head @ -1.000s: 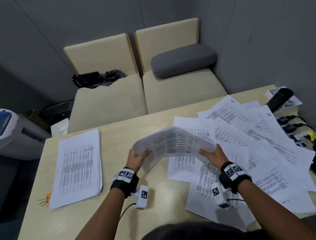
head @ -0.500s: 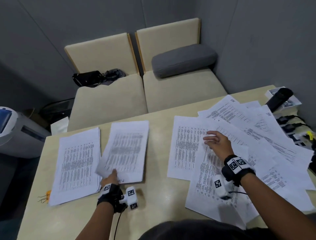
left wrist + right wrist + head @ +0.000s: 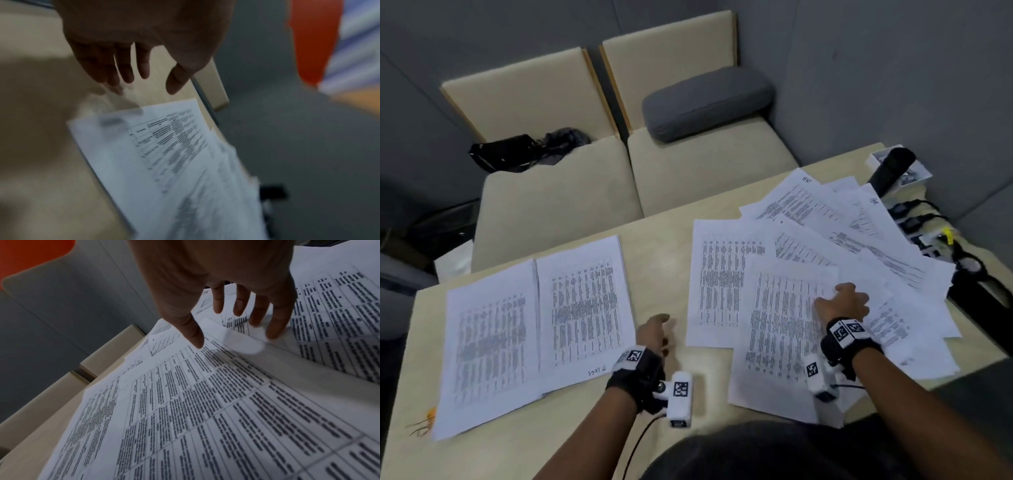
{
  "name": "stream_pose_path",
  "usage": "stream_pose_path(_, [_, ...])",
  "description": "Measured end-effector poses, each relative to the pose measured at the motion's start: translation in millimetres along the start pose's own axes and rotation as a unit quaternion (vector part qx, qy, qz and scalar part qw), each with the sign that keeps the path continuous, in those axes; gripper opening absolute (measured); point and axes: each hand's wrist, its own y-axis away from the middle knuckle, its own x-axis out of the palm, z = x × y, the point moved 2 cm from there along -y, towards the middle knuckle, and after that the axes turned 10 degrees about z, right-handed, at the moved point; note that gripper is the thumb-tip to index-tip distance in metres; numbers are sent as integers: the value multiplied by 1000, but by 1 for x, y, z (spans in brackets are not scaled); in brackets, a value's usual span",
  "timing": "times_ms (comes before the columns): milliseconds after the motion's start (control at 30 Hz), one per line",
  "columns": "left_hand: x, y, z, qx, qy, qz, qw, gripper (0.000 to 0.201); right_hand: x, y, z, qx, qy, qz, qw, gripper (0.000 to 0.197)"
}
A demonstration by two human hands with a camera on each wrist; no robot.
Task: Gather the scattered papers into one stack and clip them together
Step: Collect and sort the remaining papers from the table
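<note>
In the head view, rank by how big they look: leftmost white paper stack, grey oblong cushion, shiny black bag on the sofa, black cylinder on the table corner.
Largest to smallest:
leftmost white paper stack
grey oblong cushion
shiny black bag
black cylinder
The stack is nearest the camera, inflating it.

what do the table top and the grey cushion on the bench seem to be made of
Table top: probably pale wood-look laminate or veneer; faint streaky grain, smooth and mostly matte with a soft sheen.
Grey cushion: likely fabric over soft padding, going by its dull, non-reflective surface and rounded edges.
</note>
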Motion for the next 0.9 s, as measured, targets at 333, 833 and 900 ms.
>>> stream_pose_path(333, [99,-30,-39,111,-538,-47,834,78,27,1,1,-37,39,109,993,46])
stream_pose_path(833, [74,-46,-33,206,-348,-84,911,49,58,-14,55,-163,75,86,980,45])
stream_pose_path(900, [68,-51,-36,193,-341,-64,918,47,61,-18,64,-167,112,60,978,58])
